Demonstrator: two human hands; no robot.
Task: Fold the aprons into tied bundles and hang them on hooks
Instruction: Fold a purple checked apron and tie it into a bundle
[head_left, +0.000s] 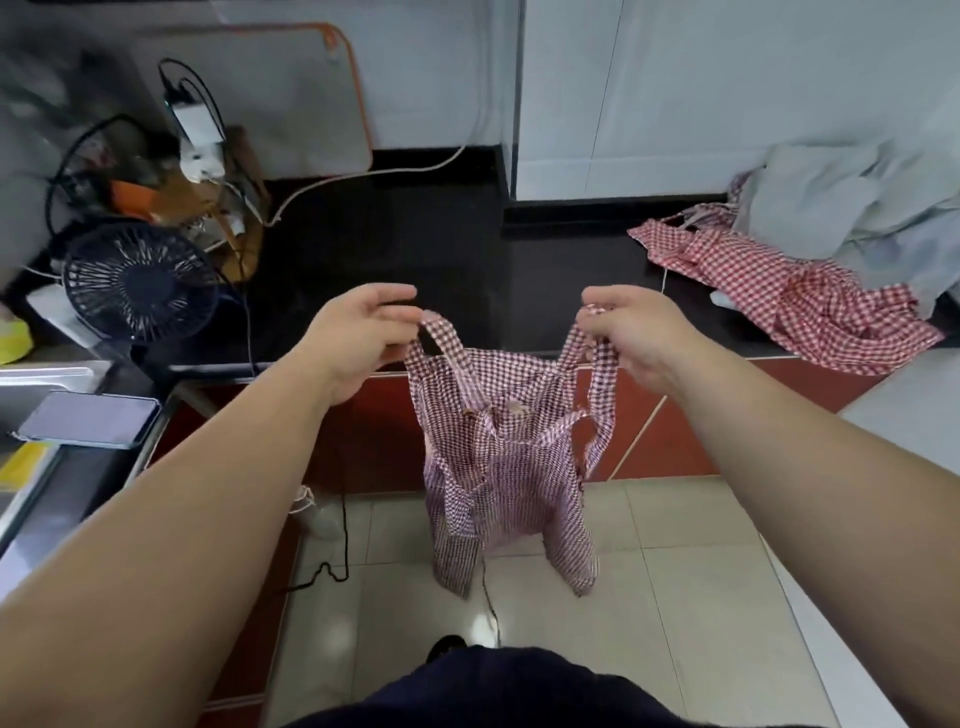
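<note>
— What stands at the far side?
— A white tiled wall (727, 78) above a glossy black stone counter (389, 239).
— And nearer?
— Red cabinet fronts (376, 415) beneath the counter, then a pale beige tiled floor (675, 571), shiny with reflected light.

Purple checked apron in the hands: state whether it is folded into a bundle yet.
Not folded. The apron hangs loose, left hand and right hand pinching its straps.
</note>
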